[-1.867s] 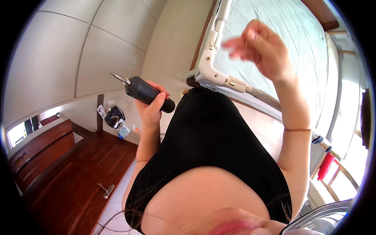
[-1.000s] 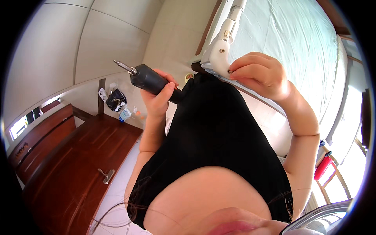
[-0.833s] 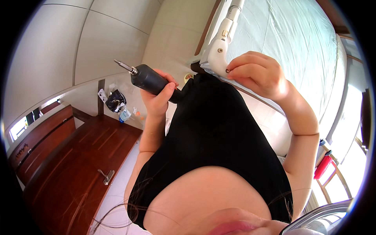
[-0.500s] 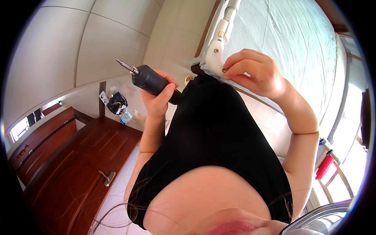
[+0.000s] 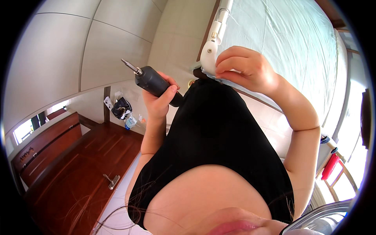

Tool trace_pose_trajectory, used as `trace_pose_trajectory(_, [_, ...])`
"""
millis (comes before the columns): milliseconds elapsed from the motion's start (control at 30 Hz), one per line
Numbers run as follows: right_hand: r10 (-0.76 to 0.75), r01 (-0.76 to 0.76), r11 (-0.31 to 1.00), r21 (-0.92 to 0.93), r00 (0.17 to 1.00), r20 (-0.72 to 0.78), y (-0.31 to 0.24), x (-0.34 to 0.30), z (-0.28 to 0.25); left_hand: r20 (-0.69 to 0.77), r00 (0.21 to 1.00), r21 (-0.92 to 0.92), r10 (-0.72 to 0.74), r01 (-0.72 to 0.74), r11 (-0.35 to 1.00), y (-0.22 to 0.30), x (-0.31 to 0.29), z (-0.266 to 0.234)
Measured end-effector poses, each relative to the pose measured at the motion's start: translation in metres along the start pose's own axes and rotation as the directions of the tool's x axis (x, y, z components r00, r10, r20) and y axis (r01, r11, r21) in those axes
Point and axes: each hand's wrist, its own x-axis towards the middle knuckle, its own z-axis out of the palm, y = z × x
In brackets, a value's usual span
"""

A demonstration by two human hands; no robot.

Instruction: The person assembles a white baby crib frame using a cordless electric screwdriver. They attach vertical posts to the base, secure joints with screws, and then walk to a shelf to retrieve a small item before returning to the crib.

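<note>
A black power screwdriver point(image 5: 152, 81) is gripped in my left hand point(image 5: 161, 100), with its metal bit point(image 5: 130, 65) pointing up and to the left, away from everything. My right hand point(image 5: 250, 69) has its fingertips pinched together against the lower end of a white curved fitting point(image 5: 209, 55). Whatever those fingertips hold is hidden. A cross-head screw shows in the upper part of the fitting, and a white tube point(image 5: 223, 15) runs on from it along the bed's edge.
A bed with a pale green sheet point(image 5: 282, 35) fills the far right. Grey cabinet doors point(image 5: 113, 51) stand at the left, above a brown wooden door point(image 5: 74, 168) with a metal handle point(image 5: 112, 181). A black bag point(image 5: 122, 107) lies between them. Pale tiles point(image 5: 178, 39) cover the floor.
My right fingertips have shifted slightly left and now press at the fitting; the small dark round piece seen by them earlier is out of sight. The left hand still grips the screwdriver.
</note>
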Motion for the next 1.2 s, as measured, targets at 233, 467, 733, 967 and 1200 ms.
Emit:
trace_pose_trajectory(233, [0.031,-0.031,0.999,0.011,1.0,0.006,0.0003,0.0002,0.0011,0.035,0.999,0.048,-0.005,0.003,0.999,0.0011,0.0,-0.0004])
trace_pose_trajectory(467, [0.007,-0.007,1.0,0.003,1.0,0.001,0.0017,0.0004,0.0009,0.026,1.0,0.033,-0.013,0.012,0.999,-0.0002,-0.0002,0.0004])
trace_pose_trajectory(733, [-0.015,0.015,1.0,-0.009,1.0,-0.008,0.0046,0.0003,-0.0003,0.056,0.998,0.071,-0.01,0.007,0.997,-0.0016,0.0,-0.0023])
trace_pose_trajectory(967, [-0.018,0.018,1.0,-0.001,1.0,0.002,0.0052,0.0012,0.0005,0.038,0.999,0.031,-0.023,0.021,0.999,-0.0026,-0.0005,-0.001])
trace_pose_trajectory(1200, [0.004,-0.004,1.0,0.007,1.0,0.019,0.0084,0.0006,0.0002,0.023,0.997,0.018,-0.073,0.073,0.997,0.0005,0.0027,0.0047])
